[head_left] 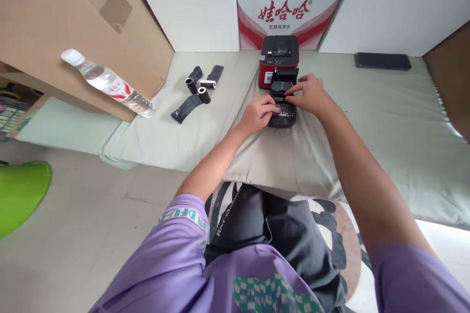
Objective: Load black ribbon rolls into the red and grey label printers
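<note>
A small black handheld device, perhaps a card terminal, lies on the cloth-covered surface with a flap raised at its far end. My left hand is at its left side, fingers bent and closed onto the lower, keypad-like part. From the right, my right hand reaches in, its thumb and fingertips pressed on the middle of the device near the opened compartment. Details between the fingertips are too small to make out. Just behind the device stands a red and black box-shaped printer.
Left of the device lie several small rolls with dark strips. A water bottle is further left, near a large cardboard box. A black phone lies at right. White boxes line the back.
</note>
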A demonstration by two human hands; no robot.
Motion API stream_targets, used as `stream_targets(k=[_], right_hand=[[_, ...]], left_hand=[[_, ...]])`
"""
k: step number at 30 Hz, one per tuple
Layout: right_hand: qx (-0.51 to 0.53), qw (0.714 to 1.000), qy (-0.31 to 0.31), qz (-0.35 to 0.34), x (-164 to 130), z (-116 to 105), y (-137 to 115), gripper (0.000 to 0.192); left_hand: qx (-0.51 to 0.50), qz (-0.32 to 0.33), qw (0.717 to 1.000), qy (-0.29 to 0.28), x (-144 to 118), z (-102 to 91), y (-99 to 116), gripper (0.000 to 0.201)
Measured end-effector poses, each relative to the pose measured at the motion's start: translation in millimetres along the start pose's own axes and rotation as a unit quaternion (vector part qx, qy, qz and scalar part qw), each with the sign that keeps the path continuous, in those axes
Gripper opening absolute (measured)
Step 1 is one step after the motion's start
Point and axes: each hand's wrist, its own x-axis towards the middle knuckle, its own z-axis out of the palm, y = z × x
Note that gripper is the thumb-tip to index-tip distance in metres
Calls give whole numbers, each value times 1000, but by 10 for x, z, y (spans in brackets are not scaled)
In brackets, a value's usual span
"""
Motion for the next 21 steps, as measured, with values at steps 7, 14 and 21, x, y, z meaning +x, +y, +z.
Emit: stream_targets(k=[7, 14, 21], right_hand=[[-18, 998, -52, -22, 418, 252, 134, 69], [-43, 998, -34, -19, 312, 194, -35, 47], [50, 996, 25, -76, -36, -49, 71, 43]], left_hand=[[-1, 12, 999, 38, -1, 15, -66, 37], [-9, -19, 997, 79, 40, 38, -141, 47], [-10, -66, 995, 69, 56, 63, -201, 43]])
